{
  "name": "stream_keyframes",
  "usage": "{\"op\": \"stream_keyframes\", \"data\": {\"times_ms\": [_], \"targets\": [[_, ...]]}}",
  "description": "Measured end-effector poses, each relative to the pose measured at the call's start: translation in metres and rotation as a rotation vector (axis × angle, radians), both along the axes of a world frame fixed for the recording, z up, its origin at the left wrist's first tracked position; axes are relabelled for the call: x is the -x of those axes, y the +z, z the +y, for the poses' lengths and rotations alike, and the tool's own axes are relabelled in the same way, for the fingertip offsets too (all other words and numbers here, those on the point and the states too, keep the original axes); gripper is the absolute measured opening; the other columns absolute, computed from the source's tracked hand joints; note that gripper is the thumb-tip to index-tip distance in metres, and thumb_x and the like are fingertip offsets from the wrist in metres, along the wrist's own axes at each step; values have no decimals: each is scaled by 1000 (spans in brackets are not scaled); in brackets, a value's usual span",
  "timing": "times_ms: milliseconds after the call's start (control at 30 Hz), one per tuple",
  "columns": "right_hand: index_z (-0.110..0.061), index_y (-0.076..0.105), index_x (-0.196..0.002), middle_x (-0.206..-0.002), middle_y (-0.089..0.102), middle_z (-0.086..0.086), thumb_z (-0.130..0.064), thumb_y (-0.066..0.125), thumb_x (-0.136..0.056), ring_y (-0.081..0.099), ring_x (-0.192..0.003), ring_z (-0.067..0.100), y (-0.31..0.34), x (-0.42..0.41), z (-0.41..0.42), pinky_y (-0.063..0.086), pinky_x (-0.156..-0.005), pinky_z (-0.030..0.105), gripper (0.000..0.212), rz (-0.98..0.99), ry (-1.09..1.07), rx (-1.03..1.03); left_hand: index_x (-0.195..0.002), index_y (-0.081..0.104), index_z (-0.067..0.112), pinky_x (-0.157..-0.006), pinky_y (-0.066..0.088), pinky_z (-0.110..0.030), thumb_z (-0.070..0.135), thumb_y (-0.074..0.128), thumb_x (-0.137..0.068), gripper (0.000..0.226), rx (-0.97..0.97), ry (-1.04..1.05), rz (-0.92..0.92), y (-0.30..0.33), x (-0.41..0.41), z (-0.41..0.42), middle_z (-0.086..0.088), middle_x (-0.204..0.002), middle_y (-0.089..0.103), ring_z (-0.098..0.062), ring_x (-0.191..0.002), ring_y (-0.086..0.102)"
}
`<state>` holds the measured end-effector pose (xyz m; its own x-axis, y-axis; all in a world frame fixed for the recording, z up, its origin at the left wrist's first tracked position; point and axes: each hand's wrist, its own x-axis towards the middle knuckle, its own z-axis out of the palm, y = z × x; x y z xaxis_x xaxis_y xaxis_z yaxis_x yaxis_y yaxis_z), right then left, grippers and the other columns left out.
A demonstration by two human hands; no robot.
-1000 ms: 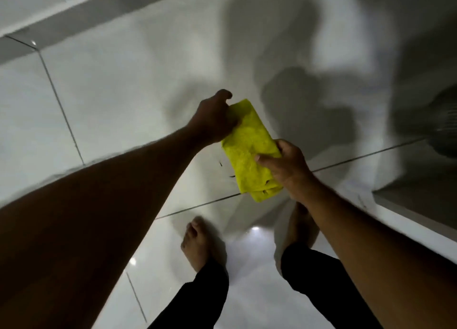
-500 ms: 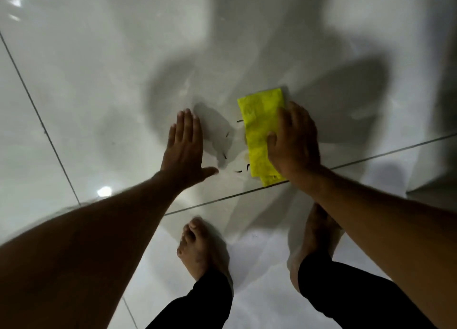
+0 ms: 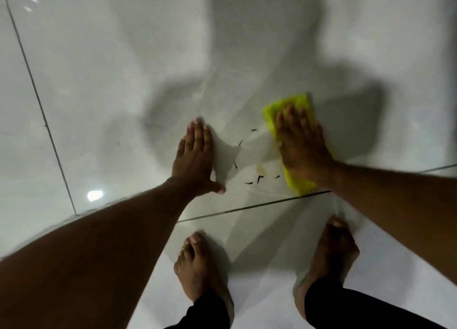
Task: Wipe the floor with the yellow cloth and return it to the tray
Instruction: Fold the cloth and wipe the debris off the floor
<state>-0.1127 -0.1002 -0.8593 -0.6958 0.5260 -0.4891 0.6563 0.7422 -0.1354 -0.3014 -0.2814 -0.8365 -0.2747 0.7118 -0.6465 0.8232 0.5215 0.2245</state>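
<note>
Two flat hands on the tile, one pressing the cloth

Both hands lie palm-down on the glossy white floor [image 3: 103, 86], and each seems to have its own job. The right hand [image 3: 300, 145] is spread wide, fingers extended and slightly apart, pinning the folded yellow cloth [image 3: 270, 117] flat against the tile; nothing is gripped, only pressed. That open palm probably spreads weight across the fold so the whole pad drags evenly. To the left of the cloth, the left hand [image 3: 195, 155] rests bare on the floor, fingers together and thumb splayed, holding nothing, likely as a brace for the crouch. Between that hand and the cloth sit small dark specks [image 3: 259, 177] and a faint yellowish smear [image 3: 260, 170], just beside the cloth's left edge. A grout line [image 3: 247, 208] runs just below the cloth's near end. No tray is in view.
</note>
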Motion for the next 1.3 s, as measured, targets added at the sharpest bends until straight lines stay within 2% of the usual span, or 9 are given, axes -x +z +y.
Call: {"op": "stream_keyframes", "data": {"times_ms": [133, 367, 533, 667, 800, 967, 1100, 1233, 1300], "targets": [[-19, 15, -154, -165, 11, 12, -26, 50, -87, 8, -150, 40, -14, 64, -11, 16, -112, 67, 76, 105, -125, -60, -145, -27, 6, -115, -10, -41, 75, 78, -40, 164, -52, -27, 28, -7, 5, -4, -17, -150, -36, -33, -140, -30], [-26, 22, -153, -161, 25, 8, -19, 56, -85, 20, -148, 35, -3, -65, -47, 28, -113, 63, 77, 137, 381, 29, -146, -21, -1, -119, -5, -48, 83, 71, -38, 165, -10, 26, 54, -2, 5, -11, -27, -157, -23, -39, -145, -23], [-23, 18, -153, -163, 19, 11, -28, 36, -82, 17, -148, 40, -20, 45, -15, 21, -110, 68, 74, 148, -54, -119, -147, -21, 2, -117, -7, -46, 89, 65, -37, 164, -43, 3, 50, -9, 8, -14, -26, -158, -22, -38, -145, -23], [-27, 16, -155, -165, 15, 4, -19, 52, -81, 10, -152, 30, -18, -18, -111, 16, -115, 58, 83, 224, 315, -41, -148, -19, 3, -120, -4, -45, 89, 64, -38, 163, -48, 11, 49, -5, 11, -15, -22, -158, -23, -35, -145, -24], [-36, 3, -154, -162, 14, -5, -17, 53, -80, 11, -150, 23, -13, -91, -35, 19, -115, 52, 91, 188, 511, -30, -148, -20, 2, -120, -4, -47, 88, 65, -41, 162, -27, -3, 31, 1, 10, -12, -23, -157, -25, -36, -144, -25], [-26, 19, -153, -162, 24, 10, -29, 38, -83, 22, -147, 38, -21, 27, -16, 25, -109, 65, 73, 177, 33, -182, -148, -16, 0, -119, -3, -48, 89, 63, -41, 160, -39, -10, 51, -3, 9, -15, -25, -158, -19, -38, -146, -20], [-25, 21, -154, -164, 19, 6, -25, 41, -86, 13, -151, 32, -20, 23, -98, 14, -117, 58, 70, 253, 343, -71, -149, -15, 1, -119, -2, -47, 87, 65, -42, 159, -31, -6, 53, -2, 11, -15, -23, -159, -19, -36, -146, -21], [-31, 22, -153, -162, 25, 5, -22, 39, -88, 20, -149, 29, -9, -52, -22, 16, -116, 49, 68, 210, 617, -44, -148, -18, 2, -119, -4, -47, 88, 64, -42, 160, -17, 4, 41, -1, 9, -15, -23, -158, -22, -35, -145, -23], [-30, 19, -154, -162, 24, 7, -24, 37, -89, 22, -148, 33, -17, -42, 28, 22, -113, 52, 68, 160, 468, -141, -148, -19, 2, -118, -7, -46, 89, 64, -41, 161, -16, 11, 40, -3, 9, -15, -23, -158, -23, -35, -145, -25]]}}
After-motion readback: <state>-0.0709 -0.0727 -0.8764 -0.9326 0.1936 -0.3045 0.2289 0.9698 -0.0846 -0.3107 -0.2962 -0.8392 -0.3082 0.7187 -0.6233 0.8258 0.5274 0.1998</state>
